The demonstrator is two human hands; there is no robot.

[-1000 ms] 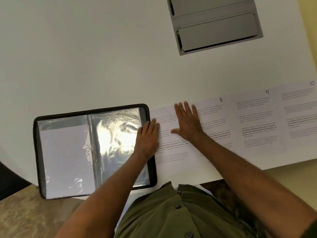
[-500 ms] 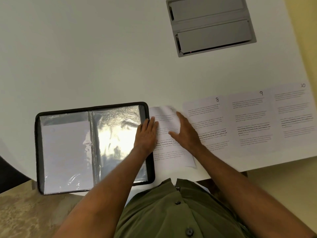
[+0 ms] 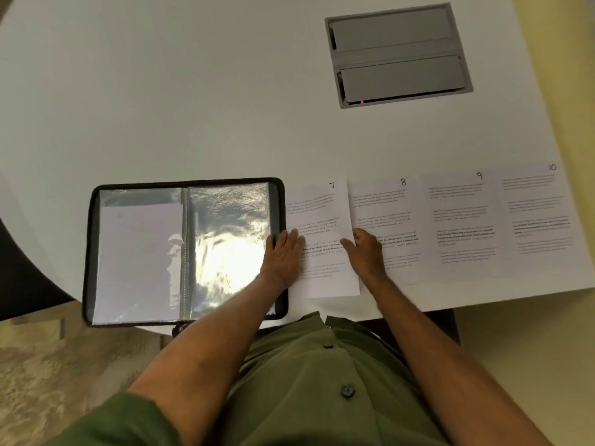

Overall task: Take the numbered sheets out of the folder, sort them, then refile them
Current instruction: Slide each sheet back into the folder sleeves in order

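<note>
Folder (image 3: pixel 141 252) open at left, clear pockets up, 1 pale sheet in the left pocket. Left hand (image 3: pixel 283 252) flat, fingers straight, pressing sheet 7 (image 3: pixel 322 214) just beside the folder's edge. Right hand (image 3: pixel 367 252) curled on 7's right edge, apparently pinching it. Then 8 (image 3: pixel 383 207), 9 (image 3: pixel 460 217), 10 (image 3: pixel 537 214) overlapping rightward on table (image 3: pixel 161 91). Probably sorting done, refiling starting: next, lift 7 and slide into a pocket.

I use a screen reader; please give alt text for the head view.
Both hands handle sheet 7 on a white table: the left hand lies flat on it, the right hand holds its right edge. An open folder lies to its left; sheets 8, 9 and 10 to its right.
</note>
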